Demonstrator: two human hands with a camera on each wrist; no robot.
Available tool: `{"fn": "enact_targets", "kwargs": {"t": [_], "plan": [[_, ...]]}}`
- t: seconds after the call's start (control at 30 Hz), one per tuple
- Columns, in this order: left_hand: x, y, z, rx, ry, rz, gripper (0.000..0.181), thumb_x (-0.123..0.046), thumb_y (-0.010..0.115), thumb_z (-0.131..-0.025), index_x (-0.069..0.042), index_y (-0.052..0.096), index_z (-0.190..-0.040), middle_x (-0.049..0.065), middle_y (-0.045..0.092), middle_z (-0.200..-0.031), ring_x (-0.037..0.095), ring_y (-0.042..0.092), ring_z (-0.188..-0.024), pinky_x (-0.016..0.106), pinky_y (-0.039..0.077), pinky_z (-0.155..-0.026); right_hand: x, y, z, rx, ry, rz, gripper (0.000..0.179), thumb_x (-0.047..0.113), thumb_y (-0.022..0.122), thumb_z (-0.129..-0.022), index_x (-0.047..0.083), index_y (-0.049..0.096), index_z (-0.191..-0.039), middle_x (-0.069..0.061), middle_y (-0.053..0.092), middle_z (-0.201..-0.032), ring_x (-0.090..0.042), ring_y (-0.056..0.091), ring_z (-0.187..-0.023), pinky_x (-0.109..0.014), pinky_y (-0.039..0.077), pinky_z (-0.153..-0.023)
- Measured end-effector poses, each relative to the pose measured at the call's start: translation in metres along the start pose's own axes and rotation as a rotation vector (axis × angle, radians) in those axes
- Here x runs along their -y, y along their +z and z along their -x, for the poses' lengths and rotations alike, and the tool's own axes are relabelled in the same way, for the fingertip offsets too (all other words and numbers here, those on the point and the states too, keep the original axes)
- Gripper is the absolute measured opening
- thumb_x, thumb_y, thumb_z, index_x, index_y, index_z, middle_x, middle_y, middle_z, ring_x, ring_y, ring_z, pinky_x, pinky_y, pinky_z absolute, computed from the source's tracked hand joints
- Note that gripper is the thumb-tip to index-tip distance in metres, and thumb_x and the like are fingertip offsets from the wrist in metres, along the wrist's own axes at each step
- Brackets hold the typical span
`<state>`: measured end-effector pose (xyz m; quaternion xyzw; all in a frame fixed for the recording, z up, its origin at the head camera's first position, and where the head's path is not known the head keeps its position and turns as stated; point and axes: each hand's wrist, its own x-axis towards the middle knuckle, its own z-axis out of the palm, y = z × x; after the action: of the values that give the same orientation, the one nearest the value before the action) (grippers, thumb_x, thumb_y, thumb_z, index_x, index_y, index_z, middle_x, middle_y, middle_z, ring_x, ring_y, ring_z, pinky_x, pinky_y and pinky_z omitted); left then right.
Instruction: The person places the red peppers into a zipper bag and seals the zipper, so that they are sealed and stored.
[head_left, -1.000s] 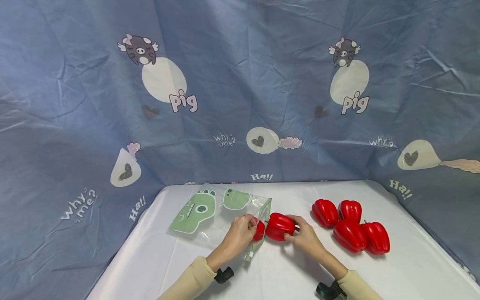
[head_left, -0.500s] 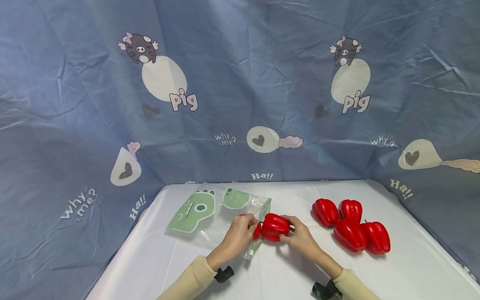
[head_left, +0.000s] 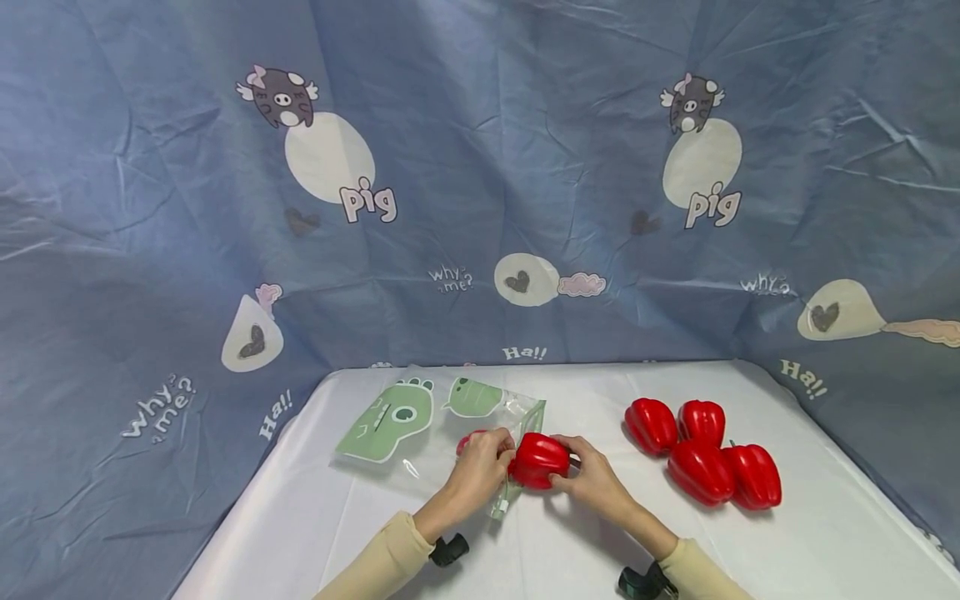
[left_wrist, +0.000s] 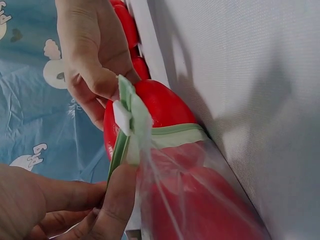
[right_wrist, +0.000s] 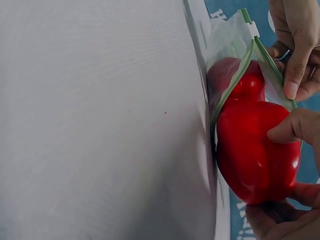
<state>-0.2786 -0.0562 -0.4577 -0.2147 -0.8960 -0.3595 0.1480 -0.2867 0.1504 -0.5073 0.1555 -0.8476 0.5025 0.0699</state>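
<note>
A clear zip bag [head_left: 403, 414] with green cartoon prints lies flat, its mouth facing right. My left hand [head_left: 474, 471] pinches the zip edge near the white slider [right_wrist: 254, 30]. With fingertips and thumb, my right hand [head_left: 600, 483] holds a red bell pepper [head_left: 542, 461] by its stem end and sides. That pepper's front end is inside the parted green zip strips [right_wrist: 235, 80], against another red bell pepper [left_wrist: 205, 200] inside the bag. In the head view my left hand partly hides the inner pepper.
Several more red bell peppers [head_left: 699, 471] sit clustered at the right on the white tablecloth [head_left: 585, 542]. Behind the table hangs a blue printed curtain [head_left: 465, 167]. A black device [head_left: 450, 550] is at each wrist.
My right hand has moved left with its pepper, into the bag's mouth. The inner pepper has shifted left, deeper into the bag. My left hand has stayed at the zip edge.
</note>
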Motion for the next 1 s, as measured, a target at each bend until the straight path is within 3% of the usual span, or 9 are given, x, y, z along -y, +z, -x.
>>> {"fn": "enact_targets", "kwargs": {"t": [0.27,0.67,1.0], "plan": [[0.0,0.0,0.0,0.019,-0.012,0.039,0.008,0.005,0.064,-0.083,-0.002,0.065,-0.08,0.003,0.062,-0.064,0.0,0.047,-0.052,0.016,0.042,-0.048,0.0,0.001,-0.001,0.007,-0.012,0.042,0.059,0.005,0.077,-0.072,0.004,0.059,-0.128,-0.007,0.063,-0.112,-0.025,0.064,-0.104,-0.036,0.053,-0.089],[-0.003,0.002,0.0,0.005,-0.037,0.031,0.005,0.003,0.065,-0.083,-0.002,0.066,-0.082,0.003,0.064,-0.066,0.002,0.047,-0.055,0.016,0.041,-0.048,0.0,0.009,0.002,-0.005,0.015,-0.069,0.056,-0.005,0.071,-0.073,-0.001,0.054,-0.126,-0.013,0.061,-0.123,-0.028,0.058,-0.113,-0.04,0.05,-0.094],[-0.005,0.001,0.0,0.01,-0.044,0.037,0.004,0.001,0.065,-0.084,-0.002,0.066,-0.083,0.004,0.064,-0.068,0.004,0.05,-0.058,0.017,0.044,-0.052,0.003,0.013,0.001,-0.046,-0.02,-0.071,0.05,-0.006,0.074,-0.073,0.001,0.061,-0.12,-0.008,0.063,-0.113,-0.026,0.061,-0.106,-0.034,0.053,-0.088]]}}
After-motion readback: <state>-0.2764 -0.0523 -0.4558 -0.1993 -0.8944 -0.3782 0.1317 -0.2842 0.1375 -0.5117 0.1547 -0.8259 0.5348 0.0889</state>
